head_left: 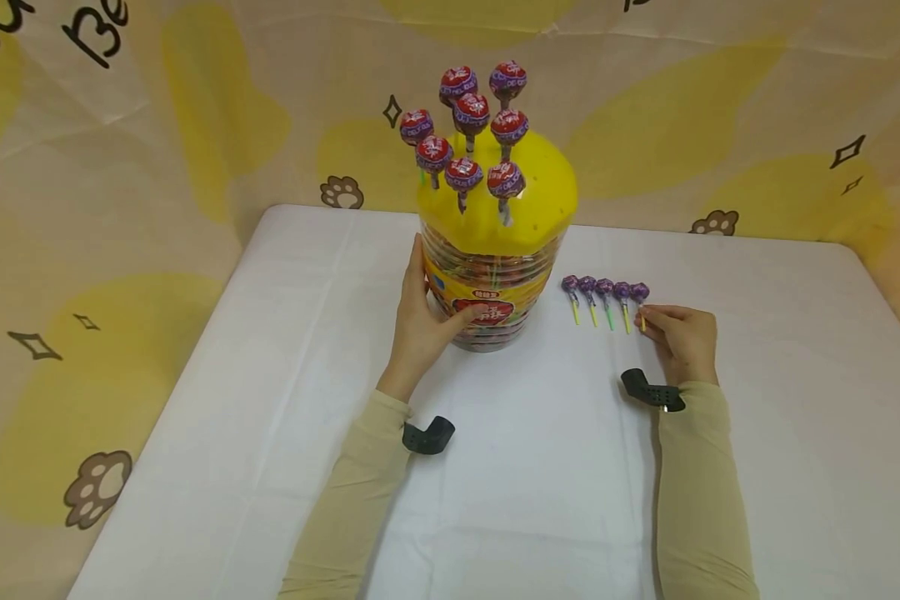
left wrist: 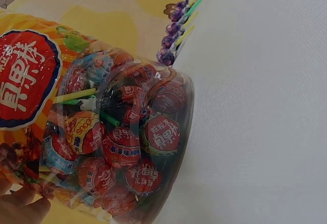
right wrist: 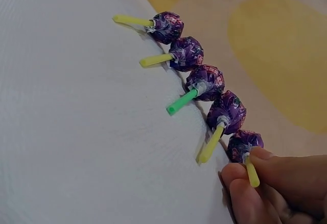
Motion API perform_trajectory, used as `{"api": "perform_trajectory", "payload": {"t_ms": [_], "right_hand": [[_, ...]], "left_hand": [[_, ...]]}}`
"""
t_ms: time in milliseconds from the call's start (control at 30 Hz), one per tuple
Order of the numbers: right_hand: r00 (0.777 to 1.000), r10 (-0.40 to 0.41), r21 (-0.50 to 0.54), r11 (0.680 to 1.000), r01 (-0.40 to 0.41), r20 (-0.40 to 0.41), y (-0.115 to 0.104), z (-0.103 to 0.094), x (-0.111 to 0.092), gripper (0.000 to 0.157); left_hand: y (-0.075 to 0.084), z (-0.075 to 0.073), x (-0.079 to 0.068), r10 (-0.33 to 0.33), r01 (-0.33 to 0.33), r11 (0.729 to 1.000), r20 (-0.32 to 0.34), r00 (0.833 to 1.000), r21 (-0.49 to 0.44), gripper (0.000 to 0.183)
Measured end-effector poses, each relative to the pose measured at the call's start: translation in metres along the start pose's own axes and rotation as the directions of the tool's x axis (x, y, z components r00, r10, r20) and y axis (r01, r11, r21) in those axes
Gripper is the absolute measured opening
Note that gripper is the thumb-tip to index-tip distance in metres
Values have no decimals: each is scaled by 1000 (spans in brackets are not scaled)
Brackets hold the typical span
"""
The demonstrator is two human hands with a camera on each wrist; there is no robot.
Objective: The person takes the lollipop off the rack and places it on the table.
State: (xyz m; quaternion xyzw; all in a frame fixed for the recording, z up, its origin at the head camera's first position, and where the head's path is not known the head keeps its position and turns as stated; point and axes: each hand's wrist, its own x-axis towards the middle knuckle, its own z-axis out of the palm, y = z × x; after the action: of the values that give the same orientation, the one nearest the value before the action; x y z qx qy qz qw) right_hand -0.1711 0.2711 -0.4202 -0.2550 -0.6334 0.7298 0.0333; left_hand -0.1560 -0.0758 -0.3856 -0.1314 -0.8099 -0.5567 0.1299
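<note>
A clear plastic jar [head_left: 495, 271] full of wrapped lollipops stands on the table under a yellow domed lid [head_left: 543, 196]. Several red and purple lollipops [head_left: 471, 112] stick up from that lid. My left hand [head_left: 420, 325] grips the jar's left side, thumb across its label. To the right of the jar, several purple lollipops [right wrist: 204, 82] lie in a row, sticks toward me, one green and the others yellow. At the row's right end, my right hand [head_left: 682, 333] pinches the stick of the last lollipop [right wrist: 245, 145] between thumb and fingers.
A white cloth covers the table [head_left: 540, 467]. Behind and to the left hangs a cream and yellow printed backdrop [head_left: 660, 125], close to the table's far edge. Each wrist wears a black camera mount, the left mount [head_left: 427, 436] and the right mount [head_left: 652, 392].
</note>
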Motion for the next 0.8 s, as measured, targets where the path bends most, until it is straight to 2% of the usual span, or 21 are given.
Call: {"api": "perform_trajectory", "payload": {"t_ms": [100,333,533,800], "right_hand": [[1000,-10,46,999,10,-11,0,0,0,19],[999,-17,-6,1000,16,-43,-3,-1,-3,11],[998,-54,90,994,53,8,-4,0,-5,7],[992,-114,152,983,104,59,-9,2,-7,12]], "left_hand": [[0,1,0,-3,3,1000,-1,1000,-3,104],[1,1,0,-4,4,1000,2,1000,2,104],[0,0,0,4,-4,1000,-1,1000,7,104],[0,0,1,-11,11,1000,1,1000,8,105]]}}
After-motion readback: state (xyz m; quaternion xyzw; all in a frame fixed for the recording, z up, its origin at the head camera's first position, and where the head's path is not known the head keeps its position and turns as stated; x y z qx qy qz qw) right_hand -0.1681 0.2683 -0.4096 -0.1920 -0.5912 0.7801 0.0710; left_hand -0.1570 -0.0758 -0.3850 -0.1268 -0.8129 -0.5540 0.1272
